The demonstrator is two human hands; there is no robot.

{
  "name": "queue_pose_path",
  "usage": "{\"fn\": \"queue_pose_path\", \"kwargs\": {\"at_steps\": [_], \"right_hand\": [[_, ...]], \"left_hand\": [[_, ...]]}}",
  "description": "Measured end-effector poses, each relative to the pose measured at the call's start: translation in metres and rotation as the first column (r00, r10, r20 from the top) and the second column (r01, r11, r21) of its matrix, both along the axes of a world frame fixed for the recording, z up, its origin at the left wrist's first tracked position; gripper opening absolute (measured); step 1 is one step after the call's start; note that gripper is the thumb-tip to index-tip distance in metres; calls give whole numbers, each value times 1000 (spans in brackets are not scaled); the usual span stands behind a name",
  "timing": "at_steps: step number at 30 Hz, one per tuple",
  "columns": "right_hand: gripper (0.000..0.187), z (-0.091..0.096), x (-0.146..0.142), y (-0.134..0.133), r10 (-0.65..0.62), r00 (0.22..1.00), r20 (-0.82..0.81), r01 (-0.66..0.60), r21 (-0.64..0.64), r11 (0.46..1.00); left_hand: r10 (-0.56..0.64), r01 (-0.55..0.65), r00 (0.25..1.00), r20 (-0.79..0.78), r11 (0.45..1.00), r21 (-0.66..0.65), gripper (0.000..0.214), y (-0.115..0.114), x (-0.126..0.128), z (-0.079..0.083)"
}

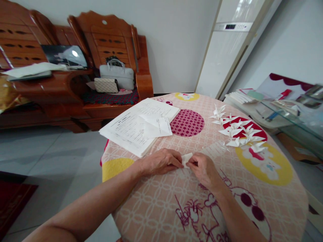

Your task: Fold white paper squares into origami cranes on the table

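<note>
Between my two hands is a small piece of folded white paper (186, 158), low over the middle of the round table. My left hand (163, 161) pinches its left side, fingers closed. On the right side, my right hand (202, 168) grips it between thumb and curled fingers. Part of the paper is hidden behind my fingertips. Beyond my left hand lies a stack of printed sheets (123, 131), with loose folded paper (156, 126) on top. Several white paper cranes (237, 129) sit grouped at the right of the table.
A patterned tablecloth (148, 208) covers the round table. To the right stands a glass-topped shelf (290, 116) with papers and other items. Behind are wooden chairs (113, 37) holding a grey bag (121, 75) and a laptop (64, 55). A tall white cabinet unit (219, 50) stands at the wall.
</note>
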State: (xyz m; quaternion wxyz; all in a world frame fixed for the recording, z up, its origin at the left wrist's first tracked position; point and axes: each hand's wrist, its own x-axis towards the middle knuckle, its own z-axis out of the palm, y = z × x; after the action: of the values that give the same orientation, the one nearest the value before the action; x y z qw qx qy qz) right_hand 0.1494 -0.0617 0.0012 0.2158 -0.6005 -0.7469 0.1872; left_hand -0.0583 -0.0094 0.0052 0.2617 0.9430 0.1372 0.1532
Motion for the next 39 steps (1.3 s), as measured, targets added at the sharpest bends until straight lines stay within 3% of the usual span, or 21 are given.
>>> {"fn": "queue_pose_path", "kwargs": {"at_steps": [12, 19, 29, 39], "right_hand": [[18, 0, 0, 1, -8, 1000, -1, 8, -27, 1000], [17, 1, -2, 3, -15, 1000, 3, 16, -36, 999], [35, 1, 37, 3, -46, 969, -243, -3, -199, 980], [17, 1, 33, 0, -33, 966, -258, -45, -288, 956]], "left_hand": [[13, -13, 1000, -5, 1000, 2, 26, -1, 0, 3], [-15, 18, 999, -32, 996, 86, 26, -6, 4, 6], [-22, 27, 999, -42, 994, 109, 23, -6, 6, 8], [-13, 14, 1000, -15, 998, 68, 23, -7, 6, 8]]}}
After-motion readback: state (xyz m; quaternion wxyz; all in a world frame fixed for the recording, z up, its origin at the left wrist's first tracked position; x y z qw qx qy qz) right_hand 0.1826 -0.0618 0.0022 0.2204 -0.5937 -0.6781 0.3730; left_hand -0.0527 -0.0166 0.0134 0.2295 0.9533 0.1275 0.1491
